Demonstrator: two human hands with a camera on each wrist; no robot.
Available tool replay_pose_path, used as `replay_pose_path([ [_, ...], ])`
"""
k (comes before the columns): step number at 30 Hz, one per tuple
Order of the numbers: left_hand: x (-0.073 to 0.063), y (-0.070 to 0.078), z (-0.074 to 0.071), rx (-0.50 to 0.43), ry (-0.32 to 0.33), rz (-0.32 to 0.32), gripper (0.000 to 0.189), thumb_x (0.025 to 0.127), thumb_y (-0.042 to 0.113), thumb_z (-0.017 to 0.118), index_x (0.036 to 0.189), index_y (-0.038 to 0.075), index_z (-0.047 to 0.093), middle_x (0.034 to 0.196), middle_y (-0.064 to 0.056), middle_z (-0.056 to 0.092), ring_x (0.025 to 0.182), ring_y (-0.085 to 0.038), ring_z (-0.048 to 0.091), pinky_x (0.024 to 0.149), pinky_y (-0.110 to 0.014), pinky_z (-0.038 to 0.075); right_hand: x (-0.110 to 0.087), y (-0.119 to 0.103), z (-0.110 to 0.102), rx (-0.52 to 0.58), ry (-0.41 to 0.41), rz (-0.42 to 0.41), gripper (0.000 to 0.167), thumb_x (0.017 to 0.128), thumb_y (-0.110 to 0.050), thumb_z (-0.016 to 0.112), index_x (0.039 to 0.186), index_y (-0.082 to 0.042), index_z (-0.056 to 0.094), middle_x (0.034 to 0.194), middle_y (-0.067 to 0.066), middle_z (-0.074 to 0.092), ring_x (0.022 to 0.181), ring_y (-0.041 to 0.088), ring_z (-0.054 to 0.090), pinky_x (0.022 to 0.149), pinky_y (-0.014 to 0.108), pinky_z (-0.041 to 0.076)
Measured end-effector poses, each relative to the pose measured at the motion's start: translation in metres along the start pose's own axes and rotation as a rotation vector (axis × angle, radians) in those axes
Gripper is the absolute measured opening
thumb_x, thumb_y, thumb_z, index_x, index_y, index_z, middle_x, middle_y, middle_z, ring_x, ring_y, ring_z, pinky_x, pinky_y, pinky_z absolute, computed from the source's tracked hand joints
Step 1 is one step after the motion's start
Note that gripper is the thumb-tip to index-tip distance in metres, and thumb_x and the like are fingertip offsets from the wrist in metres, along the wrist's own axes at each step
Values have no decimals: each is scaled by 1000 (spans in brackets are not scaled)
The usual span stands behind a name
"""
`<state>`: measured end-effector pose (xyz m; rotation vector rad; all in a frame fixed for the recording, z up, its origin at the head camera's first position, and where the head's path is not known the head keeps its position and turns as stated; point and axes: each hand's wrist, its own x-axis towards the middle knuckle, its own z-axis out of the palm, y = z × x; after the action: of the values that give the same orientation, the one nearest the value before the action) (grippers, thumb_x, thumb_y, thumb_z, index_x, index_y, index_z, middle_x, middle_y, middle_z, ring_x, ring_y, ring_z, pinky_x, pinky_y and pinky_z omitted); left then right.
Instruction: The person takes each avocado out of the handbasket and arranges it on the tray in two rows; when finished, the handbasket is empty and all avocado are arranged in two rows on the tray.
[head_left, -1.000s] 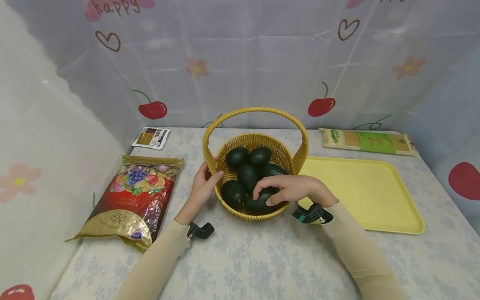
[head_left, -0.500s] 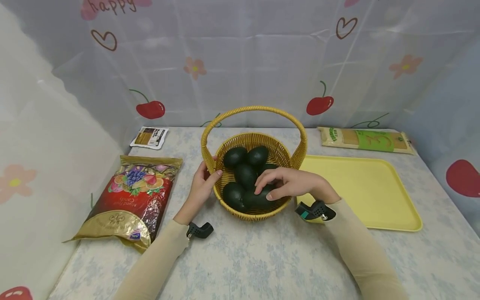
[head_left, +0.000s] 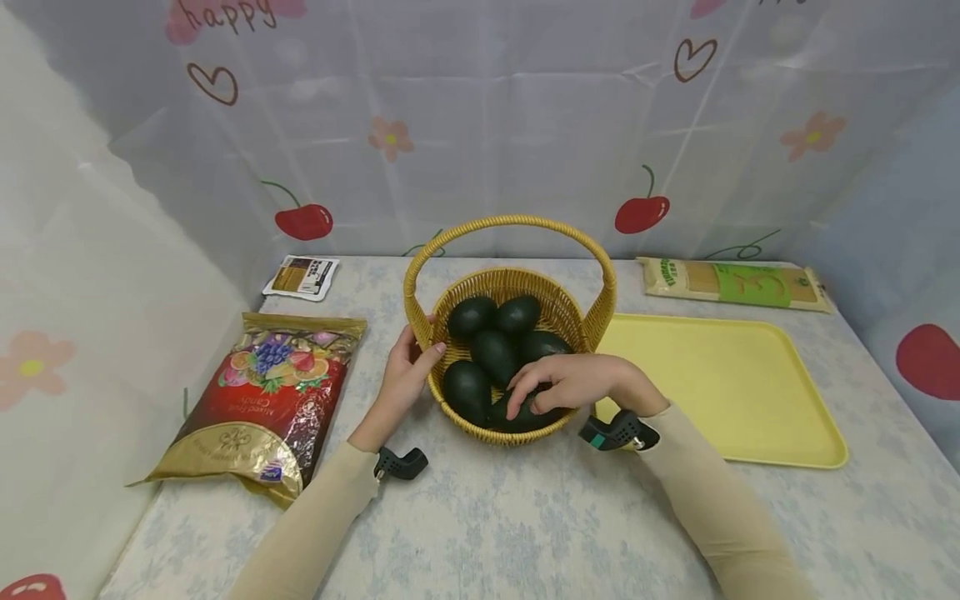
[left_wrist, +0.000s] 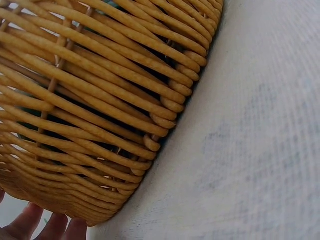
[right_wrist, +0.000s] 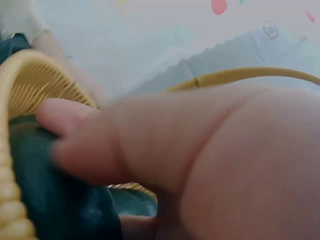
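Note:
A yellow woven basket with a tall arched handle stands mid-table, holding several dark green avocados. My left hand grips its left side at the foot of the handle, thumb over the rim; in the left wrist view, fingertips show against the outer weave. Inside the basket, my right hand holds the front-right avocado from above with bent fingers. The right wrist view has thumb and a finger on this avocado's dark skin. Its far side is hidden under the hand.
A yellow tray lies right of the basket, with a noodle packet behind it. To the left are a red and gold candy bag and a small white packet. A printed curtain encloses the table.
My right hand rises slightly with the front-right avocado, then comes down towards the basket's front rim. The front-left avocado has turned a little. The left hand keeps its place.

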<state>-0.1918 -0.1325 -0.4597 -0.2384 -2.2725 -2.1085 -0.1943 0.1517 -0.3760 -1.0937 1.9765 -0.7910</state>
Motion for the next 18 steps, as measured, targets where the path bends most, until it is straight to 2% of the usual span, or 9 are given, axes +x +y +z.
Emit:
replay_pose_path([
  [3, 0, -1, 0, 3, -1, 6, 52, 102, 8, 58, 152, 6, 42, 149, -22, 50, 126, -36, 57, 86, -15, 51, 5, 1, 3, -71, -2, -5, 29, 93, -8, 64, 118, -17, 74, 133, 3, 64, 128, 22, 54, 108, 38, 46],
  [5, -2, -2, 0, 6, -4, 6, 52, 103, 8, 58, 152, 6, 42, 149, -23, 49, 123, -29, 59, 86, -16, 51, 6, 3, 6, -103, 1, -16, 29, 91, -8, 68, 117, -17, 73, 127, 0, 66, 120, 18, 55, 105, 35, 47],
  [7, -3, -3, 1, 8, -4, 5, 51, 103, 8, 57, 152, 5, 43, 147, -23, 50, 118, -21, 61, 86, -16, 52, 6, 4, 7, -102, 9, -14, 28, 91, -9, 69, 117, -17, 72, 125, -1, 65, 118, 15, 55, 104, 34, 46],
  [10, -2, -2, 1, -3, 3, 11, 50, 103, 8, 57, 151, 5, 44, 145, -24, 51, 116, -20, 61, 85, -16, 52, 4, 6, 5, -67, 28, -29, 27, 93, -10, 67, 119, -18, 70, 126, 0, 63, 117, 15, 53, 103, 34, 46],
  [14, -1, -2, 1, -18, 7, 10, 50, 102, 7, 58, 150, 6, 45, 145, -24, 52, 122, -32, 59, 85, -16, 53, -3, 5, 1, -10, 103, -75, 25, 96, -9, 64, 120, -15, 67, 132, 5, 58, 125, 23, 50, 105, 39, 45],
  [16, 0, -1, 1, -23, 4, 8, 50, 102, 6, 58, 150, 6, 45, 144, -23, 52, 122, -35, 58, 85, -17, 53, -7, 3, -1, 7, 143, -89, 27, 98, -10, 63, 124, -14, 68, 136, 8, 56, 133, 28, 47, 108, 43, 43],
  [18, 0, 0, 0, -19, 1, 5, 49, 102, 7, 58, 150, 7, 45, 144, -22, 53, 121, -34, 59, 84, -17, 53, -11, 1, -2, 18, 173, -86, 31, 99, -11, 61, 128, -16, 69, 143, 9, 53, 140, 31, 41, 109, 46, 42],
])
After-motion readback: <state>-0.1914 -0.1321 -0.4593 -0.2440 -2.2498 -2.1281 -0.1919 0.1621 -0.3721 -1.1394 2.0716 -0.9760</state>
